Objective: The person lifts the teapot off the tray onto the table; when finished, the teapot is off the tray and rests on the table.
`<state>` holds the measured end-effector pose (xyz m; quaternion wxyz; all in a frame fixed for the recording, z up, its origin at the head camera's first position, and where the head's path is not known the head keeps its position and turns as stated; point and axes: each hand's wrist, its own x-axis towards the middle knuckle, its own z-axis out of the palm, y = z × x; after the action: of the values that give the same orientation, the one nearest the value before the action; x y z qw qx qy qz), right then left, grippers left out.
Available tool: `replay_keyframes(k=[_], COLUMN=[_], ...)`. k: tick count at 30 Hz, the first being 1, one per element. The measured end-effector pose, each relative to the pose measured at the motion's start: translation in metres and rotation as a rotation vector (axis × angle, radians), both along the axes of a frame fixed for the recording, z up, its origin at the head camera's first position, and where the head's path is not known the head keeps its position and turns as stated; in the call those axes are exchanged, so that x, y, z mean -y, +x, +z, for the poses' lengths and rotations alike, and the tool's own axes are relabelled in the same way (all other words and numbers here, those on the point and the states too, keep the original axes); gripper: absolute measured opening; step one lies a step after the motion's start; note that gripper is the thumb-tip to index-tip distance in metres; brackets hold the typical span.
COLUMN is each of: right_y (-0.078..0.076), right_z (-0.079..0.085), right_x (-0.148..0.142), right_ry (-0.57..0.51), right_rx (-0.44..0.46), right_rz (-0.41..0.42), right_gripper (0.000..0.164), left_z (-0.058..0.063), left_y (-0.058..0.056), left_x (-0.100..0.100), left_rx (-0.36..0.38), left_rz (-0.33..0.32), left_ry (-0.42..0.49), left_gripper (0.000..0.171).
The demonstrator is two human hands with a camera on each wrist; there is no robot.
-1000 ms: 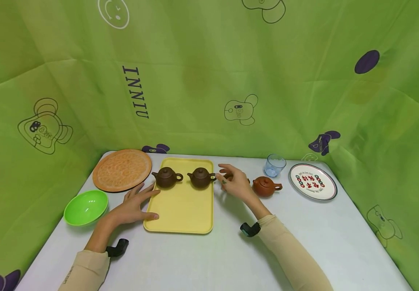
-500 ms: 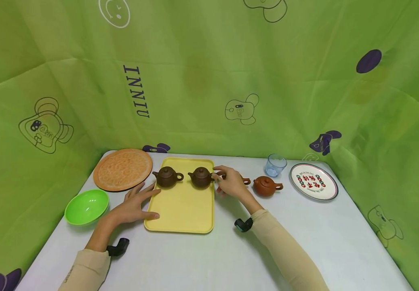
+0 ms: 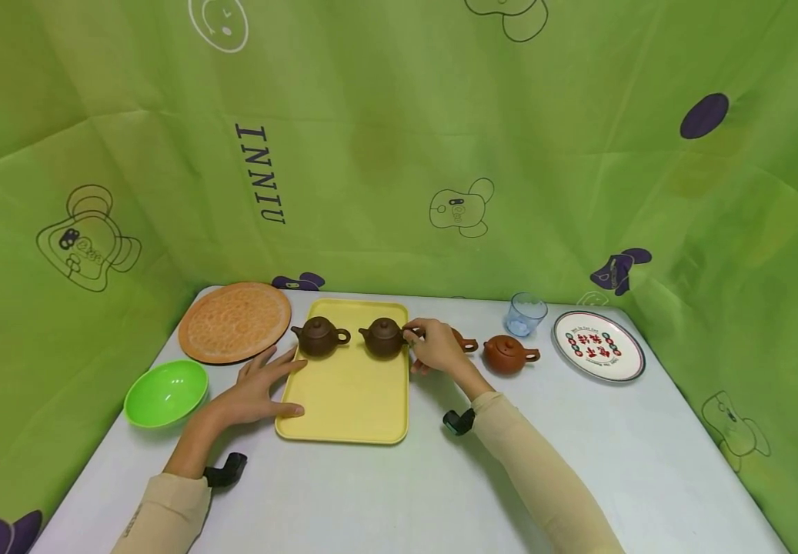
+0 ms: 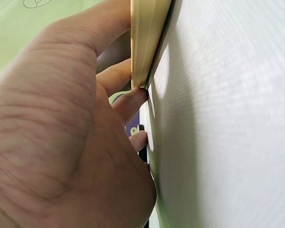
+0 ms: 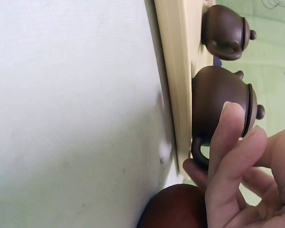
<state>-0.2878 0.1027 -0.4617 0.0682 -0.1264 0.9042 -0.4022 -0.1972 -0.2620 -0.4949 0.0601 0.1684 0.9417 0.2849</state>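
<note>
Two dark brown teapots stand side by side at the back of a yellow tray (image 3: 343, 404), spouts to the left. My right hand (image 3: 438, 348) pinches the handle of the right-hand dark brown teapot (image 3: 382, 338); in the right wrist view, fingers (image 5: 228, 123) lie close to the handle and body. The other dark brown teapot (image 3: 318, 338) stands untouched. My left hand (image 3: 252, 394) rests spread along the tray's left edge, its thumb over the rim. Behind my right hand, a reddish-brown teapot (image 3: 468, 344) is mostly hidden, with its handle showing.
Another reddish-brown teapot (image 3: 506, 355) stands right of my hand. Behind it is a blue glass (image 3: 526, 314), and further right a printed plate (image 3: 599, 346). On the left lie a green bowl (image 3: 166, 394) and a round, orange-brown, pizza-like disc (image 3: 235, 323). Green cloth walls (image 3: 371, 192) enclose the table.
My right hand has moved left and closed its fingertips at the right-hand dark teapot's handle. My left hand and the tray have stayed in place.
</note>
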Motion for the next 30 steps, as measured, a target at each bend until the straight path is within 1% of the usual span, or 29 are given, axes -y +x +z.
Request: replay_keyframes(k=[9, 20, 30], right_y=[-0.004, -0.0051, -0.0045], right_z=[0.0018, 0.0058, 0.0041], right_x=[-0.0013, -0.0006, -0.0016], right_ry=[0.025, 0.033, -0.007], right_rx=[0.002, 0.015, 0.022], right_rz=[0.012, -0.024, -0.031], right_gripper=[0.024, 0.026, 0.027], left_z=[-0.0005, -0.0007, -0.0032], left_y=[0.0007, 0.0008, -0.0001], left_x=[0.0004, 0.0005, 0.0009], left_rx=[0.002, -0.002, 0.007], left_rz=[-0.002, -0.003, 0.004], left_ry=[0.001, 0.007, 0.008], left_gripper=[0.088, 0.089, 0.089])
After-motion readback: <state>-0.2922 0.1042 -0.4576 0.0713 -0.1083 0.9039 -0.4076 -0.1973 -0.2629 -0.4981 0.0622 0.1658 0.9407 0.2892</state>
